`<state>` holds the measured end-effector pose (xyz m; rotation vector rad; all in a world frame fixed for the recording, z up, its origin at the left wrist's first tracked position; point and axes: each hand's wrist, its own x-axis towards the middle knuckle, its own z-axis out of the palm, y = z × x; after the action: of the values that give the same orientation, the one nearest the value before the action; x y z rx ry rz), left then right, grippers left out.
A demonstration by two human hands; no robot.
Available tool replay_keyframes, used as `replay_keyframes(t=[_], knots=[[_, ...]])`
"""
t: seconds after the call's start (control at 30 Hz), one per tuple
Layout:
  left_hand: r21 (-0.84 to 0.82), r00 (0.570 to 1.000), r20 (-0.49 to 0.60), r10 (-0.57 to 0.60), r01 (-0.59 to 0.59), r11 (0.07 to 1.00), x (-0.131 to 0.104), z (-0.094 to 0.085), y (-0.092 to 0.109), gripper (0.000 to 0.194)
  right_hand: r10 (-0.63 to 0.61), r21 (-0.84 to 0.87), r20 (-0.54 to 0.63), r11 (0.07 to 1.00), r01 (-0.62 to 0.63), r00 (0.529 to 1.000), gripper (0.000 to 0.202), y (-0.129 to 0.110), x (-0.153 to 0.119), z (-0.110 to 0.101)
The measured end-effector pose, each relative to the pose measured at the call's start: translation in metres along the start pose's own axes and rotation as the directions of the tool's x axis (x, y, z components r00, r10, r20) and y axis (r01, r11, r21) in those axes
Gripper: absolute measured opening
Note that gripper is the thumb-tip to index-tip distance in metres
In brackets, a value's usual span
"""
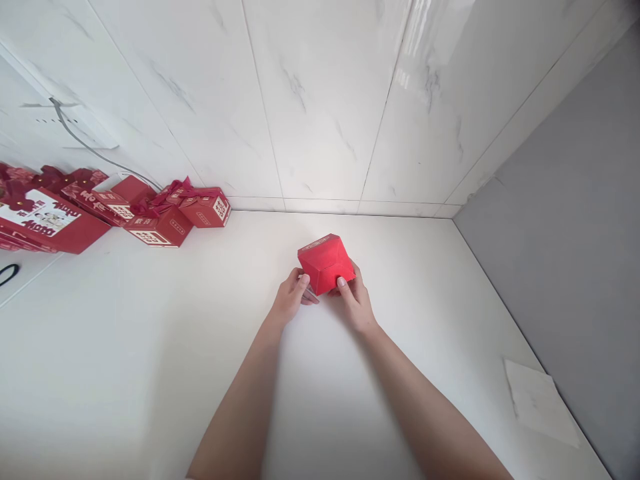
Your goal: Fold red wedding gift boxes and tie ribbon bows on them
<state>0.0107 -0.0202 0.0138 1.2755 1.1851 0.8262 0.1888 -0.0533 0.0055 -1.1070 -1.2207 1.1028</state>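
Smooth cardboard box point(327, 262) (matt-looking), glossy wall tiles point(320, 100)

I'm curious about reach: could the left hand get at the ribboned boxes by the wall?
Probably yes: nothing visible stands between the left hand and the ribboned boxes, though it would likely need to release the held box first.

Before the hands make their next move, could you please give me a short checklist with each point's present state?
1. Left hand on the red box: ok, thumb at its left edge.
2. Right hand on the box: ok, thumb on the near side.
3. Box underside sound: cannot tell, it is hidden.
4. Box touching the white tabletop: cannot tell from this angle.
5. Ribboned boxes apart from the hands: ok, off to the left by the wall.
6. Grey cable away from the hands: ok.
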Motion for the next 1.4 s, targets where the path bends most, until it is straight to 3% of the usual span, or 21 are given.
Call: replay_keyframes(t=[0.3, 1.4], knots=[[-0.002, 0.998, 0.06, -0.002, 0.002, 1.0, -0.003, -0.001, 0.005, 0.063, -0.034, 0.023, 0.01, 0.999, 0.034, 0.999, 0.062, -0.006, -0.001, 0.001], [0.058, 0.997, 0.08, -0.015, 0.01, 0.998, -0.004, 0.0, 0.013, 0.063, -0.008, 0.125, 0.025, 0.992, 0.005, 1.0, 0.058, -0.003, -0.001, 0.0]])
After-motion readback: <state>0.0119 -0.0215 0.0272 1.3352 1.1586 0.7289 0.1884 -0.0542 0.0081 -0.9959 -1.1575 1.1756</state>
